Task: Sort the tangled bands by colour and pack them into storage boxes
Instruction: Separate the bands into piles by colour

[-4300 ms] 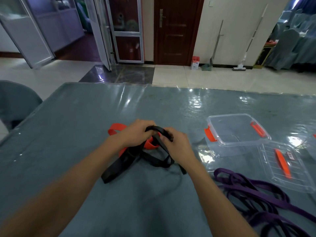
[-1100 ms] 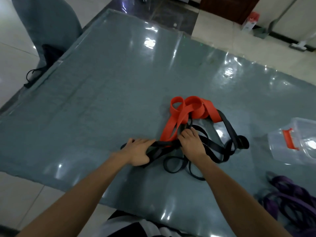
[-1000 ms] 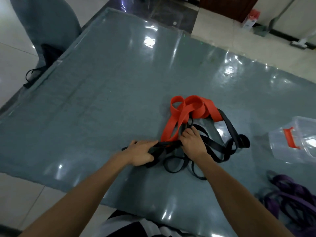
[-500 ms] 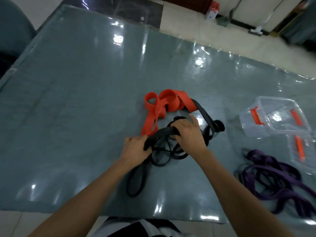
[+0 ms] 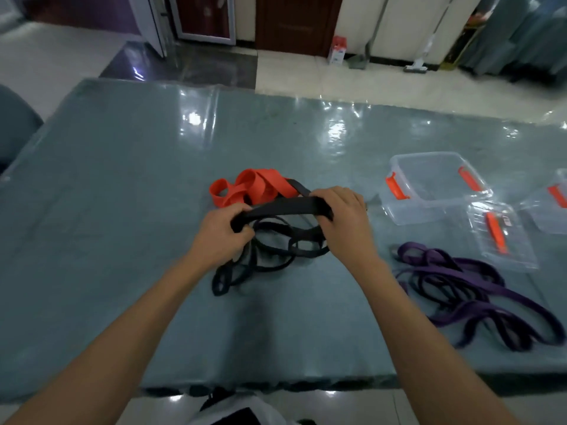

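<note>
A tangle of black bands lies mid-table. My left hand grips one end of a wide black band and my right hand grips its other end, holding it stretched flat just above the tangle. Behind my hands lies a bunch of orange bands. A pile of purple bands lies to the right. A clear storage box with orange latches stands open at the right, nothing inside. Its clear lid lies flat in front of it.
The table wears a grey-blue cloth under a shiny plastic sheet. A second clear box is cut off at the right edge. A grey chair stands at the left. The table's front edge is close to my body.
My hands have lifted a wide black band out of the tangle and pulled it straight between them. The camera tilted up, bringing the boxes and the purple pile more into view.
</note>
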